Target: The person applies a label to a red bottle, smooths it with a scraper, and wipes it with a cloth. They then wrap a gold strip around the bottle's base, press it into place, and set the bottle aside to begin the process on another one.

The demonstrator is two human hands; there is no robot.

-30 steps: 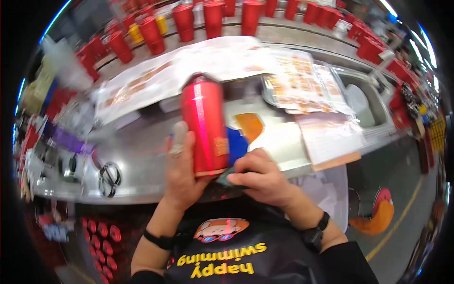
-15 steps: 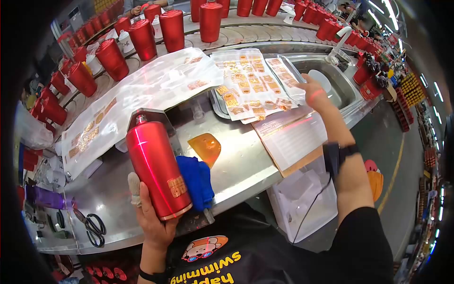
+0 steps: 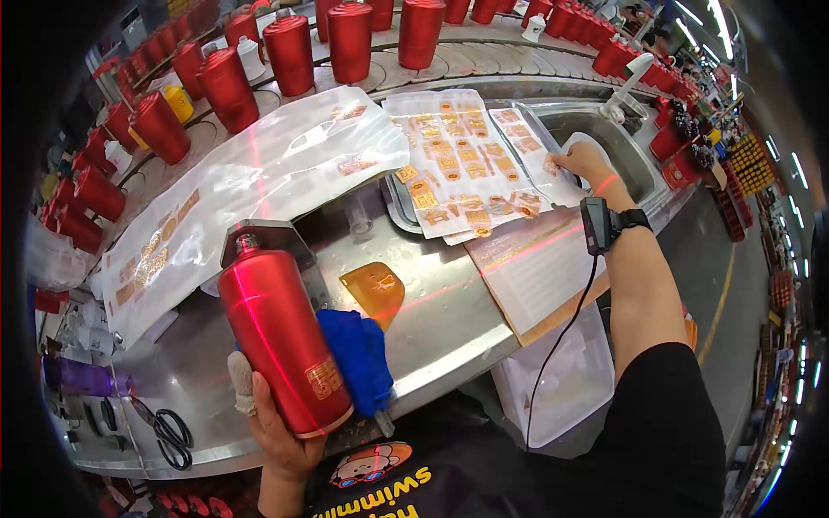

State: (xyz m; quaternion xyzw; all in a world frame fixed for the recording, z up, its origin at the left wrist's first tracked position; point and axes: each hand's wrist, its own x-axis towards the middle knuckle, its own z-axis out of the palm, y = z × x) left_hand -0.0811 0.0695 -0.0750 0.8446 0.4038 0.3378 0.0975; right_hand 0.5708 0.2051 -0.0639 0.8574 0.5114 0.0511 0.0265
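While the left hand (image 3: pixel 278 436) clasps the red bottle (image 3: pixel 281 341), already bearing one gold sticker (image 3: pixel 324 378), the right hand (image 3: pixel 589 164) touches a sticker sheet (image 3: pixel 453 151), its fingers' grip unclear.

Red bottle (image 3: pixel 283 344) (gold emblem), blue cloth (image 3: pixel 361 349), amber scraper (image 3: pixel 372 290), gold-patterned sticker sheets (image 3: pixel 458 160).

Left hand (image 3: pixel 281 432) grips red bottle (image 3: pixel 283 341); right hand (image 3: pixel 587 164) touches sticker sheet (image 3: pixel 531 147)

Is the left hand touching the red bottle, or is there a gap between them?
Touching. The head view shows the left hand closed around the base of the red bottle, with the taped thumb pressed against its side.
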